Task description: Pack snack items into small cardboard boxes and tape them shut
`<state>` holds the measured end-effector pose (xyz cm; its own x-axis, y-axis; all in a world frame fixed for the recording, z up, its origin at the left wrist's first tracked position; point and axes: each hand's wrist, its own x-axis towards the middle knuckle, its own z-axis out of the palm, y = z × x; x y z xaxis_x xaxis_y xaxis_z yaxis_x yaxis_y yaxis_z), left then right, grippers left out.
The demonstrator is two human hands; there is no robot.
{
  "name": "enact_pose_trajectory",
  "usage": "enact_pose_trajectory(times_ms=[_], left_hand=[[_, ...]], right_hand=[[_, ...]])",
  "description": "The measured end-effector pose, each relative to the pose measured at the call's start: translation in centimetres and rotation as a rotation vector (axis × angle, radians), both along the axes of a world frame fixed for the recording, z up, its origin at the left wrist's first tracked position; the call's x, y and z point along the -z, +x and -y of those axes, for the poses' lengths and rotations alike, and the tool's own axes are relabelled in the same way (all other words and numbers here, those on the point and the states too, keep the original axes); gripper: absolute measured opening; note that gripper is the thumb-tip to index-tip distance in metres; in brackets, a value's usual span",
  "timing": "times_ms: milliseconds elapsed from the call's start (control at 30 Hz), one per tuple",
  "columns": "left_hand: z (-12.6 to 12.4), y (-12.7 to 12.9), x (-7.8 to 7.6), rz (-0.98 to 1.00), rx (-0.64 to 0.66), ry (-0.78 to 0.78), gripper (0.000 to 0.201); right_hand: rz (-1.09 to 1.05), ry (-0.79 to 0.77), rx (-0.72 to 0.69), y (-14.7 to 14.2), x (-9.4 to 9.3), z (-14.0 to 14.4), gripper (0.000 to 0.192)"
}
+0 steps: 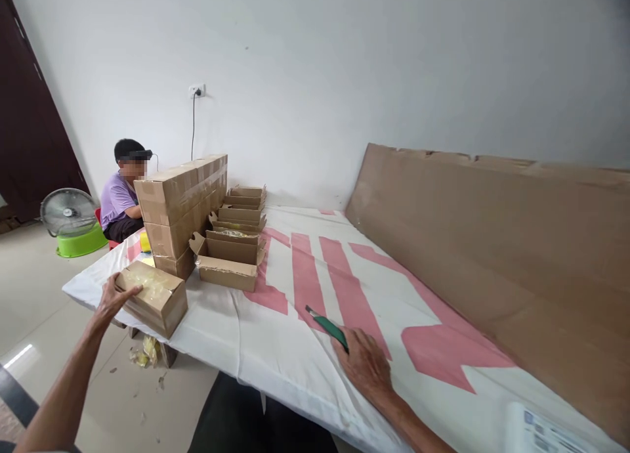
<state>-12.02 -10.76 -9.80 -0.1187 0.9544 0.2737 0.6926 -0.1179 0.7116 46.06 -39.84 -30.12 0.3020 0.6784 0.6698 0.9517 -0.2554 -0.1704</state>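
right now we are resting our left hand (114,299) flat, fingers spread, on the top of a taped cardboard box (153,297) that is sitting at the near left corner of the table (231,338), close to the edge. the hand is lying open on the box, not closing around it. our right hand (367,362) is lying knuckles up on the white and pink cloth (315,269) and is gripping a green-handled cutter (327,327), whose tip is pointing away from us across a pink stripe. just behind the taped box, a stack of sealed boxes (184,203) is standing, and beside it a row of open boxes (236,239) with flaps up is running toward the wall. a large cardboard sheet (492,256) is leaning along the right side of the table. at the far left end, another person in a purple shirt (118,200) is sitting partly behind the stack, with a fan (69,211) on a green base standing on the floor nearby. a printed white packet (546,432) is lying at the near right corner.
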Motion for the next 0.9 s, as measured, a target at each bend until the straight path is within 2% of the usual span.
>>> enact_pose_trajectory(times_ms=[133, 267, 367, 533, 733, 900], left_hand=[[4.8, 4.5, 1.7, -0.024, 0.127, 0.003, 0.109], [9.0, 8.4, 2.5, -0.003, 0.302, 0.012, 0.092], [10.8, 10.6, 2.5, 0.091, 0.387, -0.005, 0.077], [11.2, 12.5, 2.0, 0.208, 0.481, -0.024, 0.058], [10.2, 13.4, 2.1, 0.274, 0.492, -0.072, 0.065], [10.7, 13.7, 2.5, 0.269, 0.511, -0.058, 0.064]], right_hand=[[-0.003, 0.001, 0.006, -0.3, -0.4, -0.1, 0.018], [-0.02, -0.03, 0.026, -0.5, -0.8, -0.2, 0.017], [-0.045, -0.043, 0.045, -0.5, -0.9, -0.3, 0.016], [-0.07, -0.037, 0.045, -0.6, -1.0, -0.3, 0.017], [-0.116, -0.039, 0.029, -0.9, -1.1, -0.1, 0.019], [-0.119, -0.034, 0.05, -0.7, -1.2, -0.1, 0.025]])
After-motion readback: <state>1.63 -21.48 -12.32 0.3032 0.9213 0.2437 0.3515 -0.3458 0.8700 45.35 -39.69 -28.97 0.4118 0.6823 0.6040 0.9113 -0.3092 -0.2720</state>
